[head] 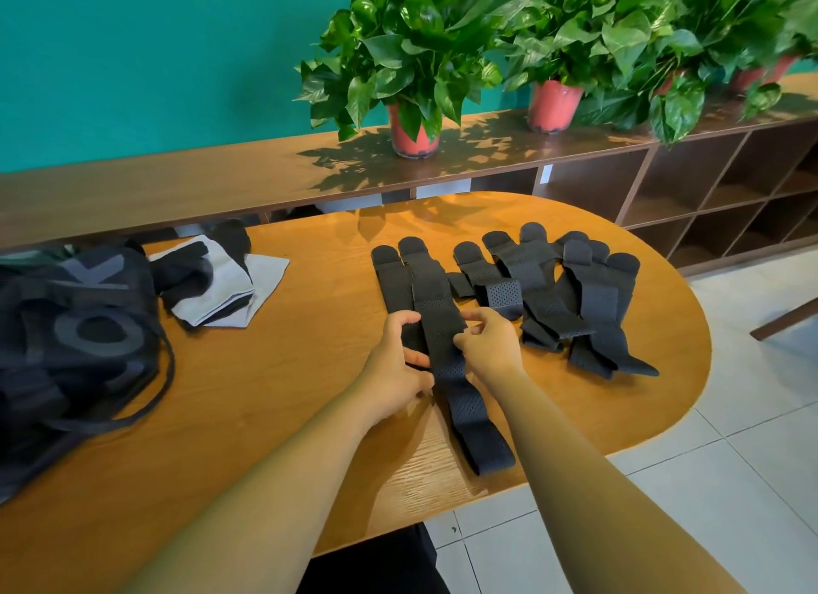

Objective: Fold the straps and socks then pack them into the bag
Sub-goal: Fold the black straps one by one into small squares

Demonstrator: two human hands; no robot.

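Long strap (444, 334) lay lengthwise on desk (287, 372), tail nearest. Left hand (398, 359) gripped its left edge; right hand (487, 341) apparently pinched the right. Best to fold the tail up squarely, edges aligned. Beyond: other straps (553, 292); socks (217, 284) and bag (75, 328) far left.

We face a teal wall (133, 62) from nine to twelve o'clock. Below it a long wooden shelf unit (177, 186) runs across, with open cubbyholes (708, 195) at two o'clock. Leafy plants (411, 53) in red pots (553, 107) stand on top from twelve to two, casting sharp leaf shadows. An oval wooden table (287, 394) fills the centre, and pale floor tiles (708, 483) lie at four o'clock.
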